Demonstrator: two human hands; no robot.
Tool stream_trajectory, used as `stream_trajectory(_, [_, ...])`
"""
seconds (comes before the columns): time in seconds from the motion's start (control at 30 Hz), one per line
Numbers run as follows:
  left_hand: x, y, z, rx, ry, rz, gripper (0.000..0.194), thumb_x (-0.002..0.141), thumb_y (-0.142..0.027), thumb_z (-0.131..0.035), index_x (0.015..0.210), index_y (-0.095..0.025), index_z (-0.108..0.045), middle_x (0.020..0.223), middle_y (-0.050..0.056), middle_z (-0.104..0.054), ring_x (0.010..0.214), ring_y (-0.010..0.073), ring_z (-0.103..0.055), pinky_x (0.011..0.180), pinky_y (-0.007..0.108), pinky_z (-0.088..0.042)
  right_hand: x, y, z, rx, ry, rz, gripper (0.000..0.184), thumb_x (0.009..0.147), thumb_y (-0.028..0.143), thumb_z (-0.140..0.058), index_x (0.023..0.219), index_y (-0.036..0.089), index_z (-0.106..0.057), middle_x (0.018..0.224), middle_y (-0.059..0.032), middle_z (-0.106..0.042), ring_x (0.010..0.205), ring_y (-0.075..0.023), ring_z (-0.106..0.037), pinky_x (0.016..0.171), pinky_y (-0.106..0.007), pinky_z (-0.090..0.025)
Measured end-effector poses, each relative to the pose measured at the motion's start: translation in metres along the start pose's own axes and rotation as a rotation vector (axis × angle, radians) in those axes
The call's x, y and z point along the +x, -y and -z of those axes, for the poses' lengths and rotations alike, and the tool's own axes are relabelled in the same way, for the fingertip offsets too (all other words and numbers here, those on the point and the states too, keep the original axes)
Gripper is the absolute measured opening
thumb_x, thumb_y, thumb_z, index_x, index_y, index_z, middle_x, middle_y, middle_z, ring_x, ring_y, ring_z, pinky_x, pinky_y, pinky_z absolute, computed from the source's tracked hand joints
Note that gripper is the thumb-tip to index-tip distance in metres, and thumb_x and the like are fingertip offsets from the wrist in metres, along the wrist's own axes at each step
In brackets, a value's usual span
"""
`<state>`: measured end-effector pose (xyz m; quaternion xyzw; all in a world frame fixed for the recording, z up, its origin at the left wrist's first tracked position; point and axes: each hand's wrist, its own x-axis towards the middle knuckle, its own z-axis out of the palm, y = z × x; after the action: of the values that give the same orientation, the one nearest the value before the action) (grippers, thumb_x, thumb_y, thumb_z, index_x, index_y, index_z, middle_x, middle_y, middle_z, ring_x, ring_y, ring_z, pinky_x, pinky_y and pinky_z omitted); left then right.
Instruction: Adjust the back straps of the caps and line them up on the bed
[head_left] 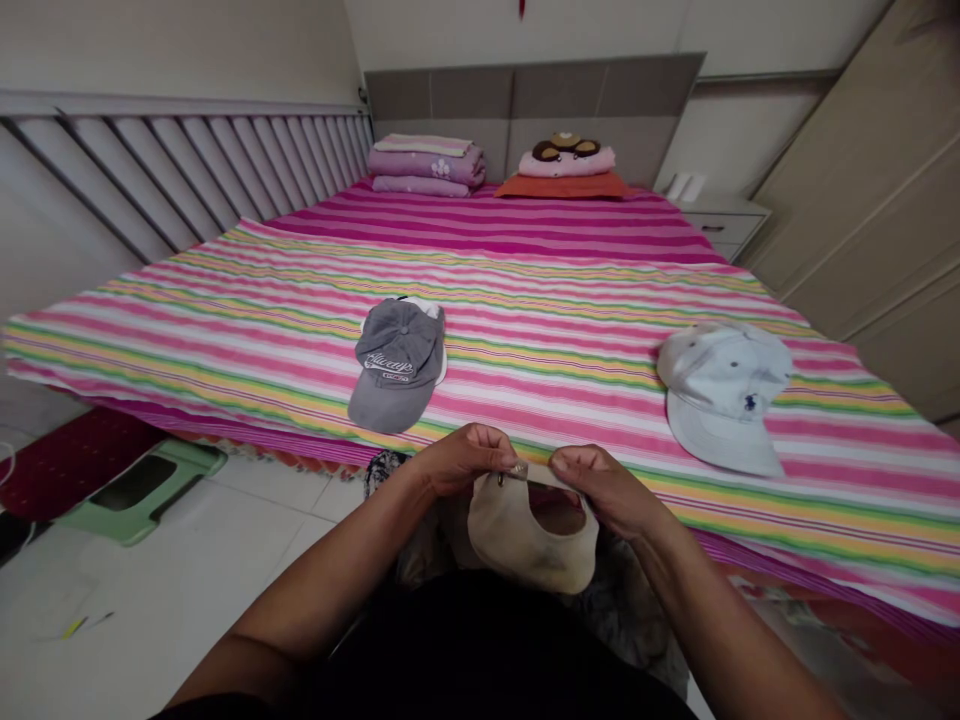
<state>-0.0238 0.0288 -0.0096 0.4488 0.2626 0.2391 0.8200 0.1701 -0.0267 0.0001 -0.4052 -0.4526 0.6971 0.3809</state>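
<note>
Between my two hands, low in the middle of the view, is a beige baseball cap [517, 545], its back opening and strap facing up. My left hand [474, 458] pinches the strap end beside a small metal buckle [517, 468]. On the other side of the opening, my right hand [600, 485] grips the cap's edge by the strap. A grey cap [397, 350] with white lettering lies on the bed at left, over a white one that shows only at its edges. Farther right rests a pale cap [724, 385] with a small dark logo.
The bed [525, 330] has a striped sheet. Folded purple bedding [427, 165] and a pink pillow [566, 165] lie by the headboard [510, 95]. A green stool [142, 495] stands on the tiled floor at left; a nightstand [724, 225] is at the back right.
</note>
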Motion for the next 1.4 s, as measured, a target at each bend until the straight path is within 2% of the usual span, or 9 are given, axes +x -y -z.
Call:
stream_trajectory(0.3, [0.002,-0.002,-0.007,-0.073,-0.047,0.008,0.031,0.048,-0.018,-0.077,0.068,-0.012,-0.054,0.054,-0.002,-0.057,0.045,0.0061,-0.049,0.045,0.017,-0.034,0.002,-0.005,-0.003,0.074,-0.159,0.051,0.030,0.059,0.038,-0.072,0.052,0.014,-0.053,0.041,0.0055,-0.043,0.040,-0.0051,-0.030,0.043,-0.021,-0.015])
stream_trajectory(0.47, [0.001,0.000,-0.009,-0.064,-0.066,-0.061,0.033,0.047,-0.015,-0.076,0.065,-0.013,-0.049,0.056,-0.002,-0.057,0.046,0.0063,-0.049,0.045,0.016,-0.034,0.002,-0.007,-0.006,0.122,-0.202,0.051,0.031,0.058,0.037,-0.071,0.049,0.015,-0.051,0.039,0.0053,-0.042,0.039,-0.0055,-0.029,0.043,-0.021,-0.017])
stream_trajectory(0.67, [-0.001,-0.006,-0.009,-0.050,-0.021,0.042,0.033,0.056,-0.026,-0.073,0.084,-0.012,-0.061,0.068,0.002,-0.062,0.055,0.0087,-0.055,0.054,0.020,-0.039,0.004,-0.001,-0.008,0.175,-0.182,0.073,0.031,0.061,0.036,-0.070,0.050,0.015,-0.050,0.039,0.0051,-0.043,0.039,-0.0055,-0.031,0.041,-0.020,-0.019])
stream_trajectory(0.8, [-0.001,-0.014,-0.007,0.037,0.056,0.170,0.026,0.060,-0.031,-0.071,0.068,-0.008,-0.062,0.058,0.002,-0.059,0.047,0.0077,-0.051,0.049,0.020,-0.036,0.005,0.011,-0.007,0.171,-0.129,0.086,0.031,0.063,0.035,-0.070,0.050,0.015,-0.050,0.039,0.0056,-0.043,0.037,-0.0048,-0.032,0.039,-0.019,-0.021])
stream_trajectory(1.0, [0.003,-0.023,0.000,-0.028,-0.043,0.019,0.024,0.052,-0.026,-0.076,0.058,-0.009,-0.059,0.051,-0.001,-0.055,0.044,0.0059,-0.048,0.046,0.018,-0.033,0.004,0.019,0.013,0.054,0.053,-0.036,0.034,0.067,0.045,-0.065,0.064,0.011,-0.059,0.050,0.0003,-0.055,0.041,-0.0068,-0.043,0.042,-0.019,-0.029])
stream_trajectory(1.1, [0.004,-0.023,0.001,-0.039,-0.064,0.012,0.024,0.051,-0.025,-0.076,0.056,-0.009,-0.059,0.049,-0.001,-0.054,0.042,0.0063,-0.047,0.045,0.018,-0.034,0.002,0.017,0.020,0.078,0.044,-0.069,0.030,0.062,0.038,-0.071,0.059,0.012,-0.057,0.050,0.0009,-0.056,0.043,-0.0067,-0.045,0.044,-0.019,-0.032])
stream_trajectory(1.2, [0.004,-0.028,0.000,-0.037,-0.067,-0.009,0.022,0.053,-0.025,-0.074,0.055,-0.008,-0.060,0.048,-0.001,-0.053,0.042,0.0056,-0.047,0.045,0.017,-0.034,-0.001,0.019,0.018,0.206,-0.020,-0.001,0.029,0.061,0.036,-0.073,0.058,0.014,-0.055,0.050,0.0020,-0.055,0.043,-0.0069,-0.046,0.043,-0.019,-0.034])
stream_trajectory(1.3, [0.002,-0.040,0.003,-0.040,0.013,0.012,0.024,0.054,-0.028,-0.073,0.061,-0.007,-0.064,0.051,0.002,-0.057,0.045,0.0077,-0.050,0.048,0.019,-0.037,-0.004,0.028,0.012,0.359,-0.084,0.079,0.026,0.059,0.033,-0.074,0.061,0.015,-0.056,0.049,0.0031,-0.053,0.041,-0.0061,-0.044,0.040,-0.017,-0.033])
stream_trajectory(1.4, [-0.002,-0.052,0.007,-0.029,0.207,0.076,0.031,0.050,-0.028,-0.073,0.071,-0.006,-0.067,0.061,0.008,-0.064,0.054,0.0149,-0.058,0.055,0.025,-0.043,-0.010,0.044,0.005,0.479,-0.079,0.152,0.023,0.061,0.033,-0.073,0.064,0.018,-0.057,0.049,0.0046,-0.051,0.040,-0.0063,-0.044,0.039,-0.017,-0.035])
